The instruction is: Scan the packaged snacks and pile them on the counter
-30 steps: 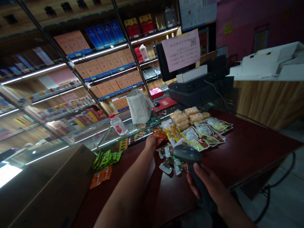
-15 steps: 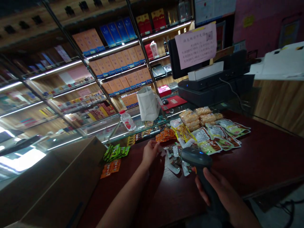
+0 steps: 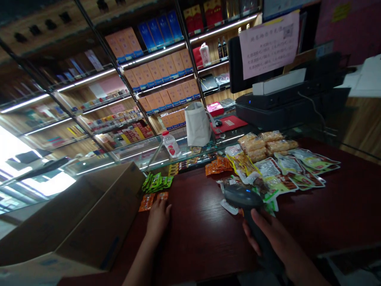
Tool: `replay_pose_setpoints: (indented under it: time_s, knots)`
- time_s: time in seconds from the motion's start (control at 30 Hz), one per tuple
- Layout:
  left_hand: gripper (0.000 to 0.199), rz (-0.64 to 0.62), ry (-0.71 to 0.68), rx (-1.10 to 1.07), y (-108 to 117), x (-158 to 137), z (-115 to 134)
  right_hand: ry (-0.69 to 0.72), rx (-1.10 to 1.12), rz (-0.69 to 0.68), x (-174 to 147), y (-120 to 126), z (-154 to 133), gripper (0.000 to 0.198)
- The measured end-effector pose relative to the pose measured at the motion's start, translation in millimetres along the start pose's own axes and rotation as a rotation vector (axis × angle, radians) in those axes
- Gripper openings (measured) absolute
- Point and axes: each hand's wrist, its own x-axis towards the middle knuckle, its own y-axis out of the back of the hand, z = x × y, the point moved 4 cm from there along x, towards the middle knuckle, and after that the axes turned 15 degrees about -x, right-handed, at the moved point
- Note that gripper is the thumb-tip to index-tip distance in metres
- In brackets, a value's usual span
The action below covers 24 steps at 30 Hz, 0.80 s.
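Observation:
My right hand (image 3: 268, 234) is wrapped round the handle of a dark barcode scanner (image 3: 242, 197), whose head points left over the table. Small clear-wrapped snack packets (image 3: 232, 180) lie behind the scanner, partly hidden by it. My left hand (image 3: 159, 218) rests palm down at the left, fingers stretched forward and thumb apart. Its fingertips touch a small orange sachet (image 3: 162, 196); a second orange sachet (image 3: 146, 202) lies just left. Behind these is a pile of green sachets (image 3: 156, 182). Another orange sachet pile (image 3: 218, 165) sits farther right.
An open cardboard box (image 3: 98, 214) stands at the left. At the right lie yellow packs (image 3: 239, 159), wrapped tan snacks (image 3: 266, 145) and flat pouches (image 3: 276, 172). Behind are a bottle (image 3: 172, 145), a white bag (image 3: 198, 125) and a monitor (image 3: 235, 65) with a paper sign.
My left hand has moved left from beside the right-hand orange pile to the orange sachets near the box. The view has shifted; my right hand still grips the scanner.

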Motion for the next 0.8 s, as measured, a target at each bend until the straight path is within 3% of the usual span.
replay_pose_setpoints:
  time_s: [0.17,0.3,0.43,0.6,0.8]
  knots:
    - [0.042,-0.098,-0.036,-0.134,-4.3,-4.0,28.5,0.004,-0.03,0.017,-2.7,-6.0,-0.6,0.058]
    - [0.056,-0.236,0.08,-0.087,-3.9,25.9,35.2,-0.003,-0.078,0.014,-4.2,-8.3,0.7,0.061]
    - [0.047,-0.368,0.1,-0.085,-7.6,58.0,34.2,0.002,-0.085,0.048,-3.0,-10.8,3.3,0.059]
    - [0.04,-0.279,0.05,-0.205,-11.4,64.5,32.9,0.04,-0.106,0.077,3.7,-15.0,6.2,0.059]
    - [0.038,-0.145,0.045,-0.686,-14.1,44.5,58.8,0.043,-0.129,0.133,15.0,-24.0,5.9,0.057]
